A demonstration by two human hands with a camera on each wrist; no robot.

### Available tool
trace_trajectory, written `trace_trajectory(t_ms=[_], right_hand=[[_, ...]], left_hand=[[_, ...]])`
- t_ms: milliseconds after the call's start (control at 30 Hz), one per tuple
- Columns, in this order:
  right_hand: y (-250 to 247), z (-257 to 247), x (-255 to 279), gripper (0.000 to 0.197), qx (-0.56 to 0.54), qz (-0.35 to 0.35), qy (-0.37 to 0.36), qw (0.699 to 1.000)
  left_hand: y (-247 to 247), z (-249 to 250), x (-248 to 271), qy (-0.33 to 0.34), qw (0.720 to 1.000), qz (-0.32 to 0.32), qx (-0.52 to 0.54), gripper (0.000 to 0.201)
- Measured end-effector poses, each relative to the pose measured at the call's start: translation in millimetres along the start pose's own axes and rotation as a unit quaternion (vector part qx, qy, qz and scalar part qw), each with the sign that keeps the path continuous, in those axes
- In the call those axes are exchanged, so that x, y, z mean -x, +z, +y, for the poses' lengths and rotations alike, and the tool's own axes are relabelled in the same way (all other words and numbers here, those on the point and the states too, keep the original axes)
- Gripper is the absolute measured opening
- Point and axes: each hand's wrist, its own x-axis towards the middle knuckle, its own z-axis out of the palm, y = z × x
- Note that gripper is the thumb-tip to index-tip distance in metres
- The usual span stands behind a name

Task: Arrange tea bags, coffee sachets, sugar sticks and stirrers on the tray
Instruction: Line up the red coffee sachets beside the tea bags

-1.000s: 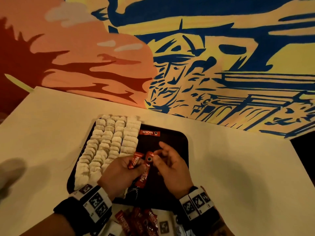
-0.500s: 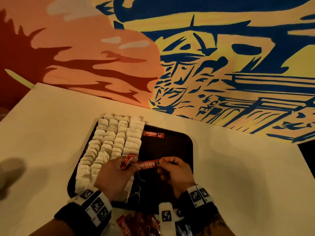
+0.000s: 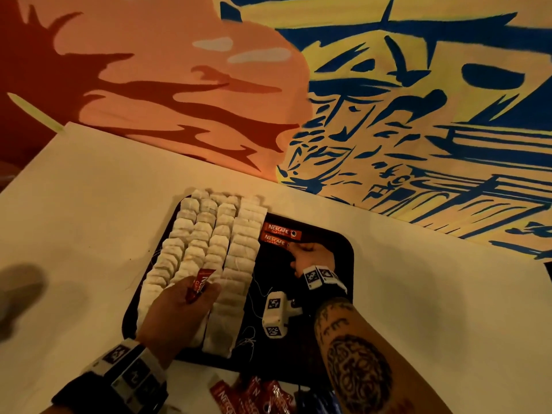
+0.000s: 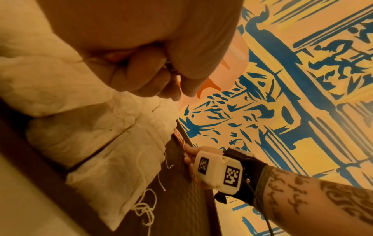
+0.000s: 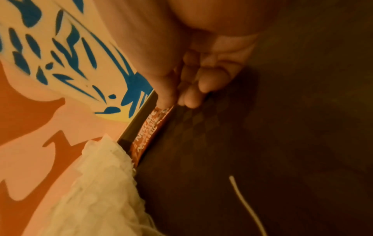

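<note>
Coffee sachets now number two on the black tray (image 3: 343,243): the right hand (image 3: 310,258) has just laid the second sachet (image 3: 274,241) below the first (image 3: 280,230), fingertips pinching its end. The left hand (image 3: 179,309), over the tea bags (image 3: 209,249), grips another sachet (image 3: 200,284), likely next.

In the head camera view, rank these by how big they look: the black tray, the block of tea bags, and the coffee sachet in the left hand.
1. black tray, widest footprint
2. block of tea bags, covering the tray's left part
3. coffee sachet held by the left hand, smallest; it is partly hidden and nearer the camera, but the gap is clear.
</note>
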Motion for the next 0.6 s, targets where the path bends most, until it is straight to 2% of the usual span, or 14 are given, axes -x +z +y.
trace_trajectory(t_ms=[133,233,333,433,500,567,600], right_hand=[[5,-9,-11,0.034,0.075,0.023,-0.03,0.996],[4,-14,-12,0.028,0.098,0.031,-0.038,0.994],[4,-14,-13,0.033,0.107,0.046,-0.038,0.992],[0,-18,-4,0.04,0.092,0.062,-0.035,0.993],[-4,-25,11,0.037,0.057,0.068,-0.055,0.995],[-8,-30,33,0.028,0.017,0.036,-0.113,0.993],[-11,-31,49,0.021,-0.005,-0.004,-0.147,0.989]], left_hand=[[-3,3,-4,-0.011,1.0,-0.018,0.012,0.017],[-5,7,-5,-0.014,0.999,-0.018,0.026,0.015],[-5,12,-5,-0.026,0.997,-0.026,0.066,0.007],[-4,17,-3,-0.051,0.989,-0.065,0.121,0.006],[-3,22,-2,-0.034,0.99,-0.089,0.107,0.006],[-1,27,0,-0.007,0.99,-0.108,0.086,0.008],[-1,29,1,0.004,0.99,-0.118,0.074,0.008]])
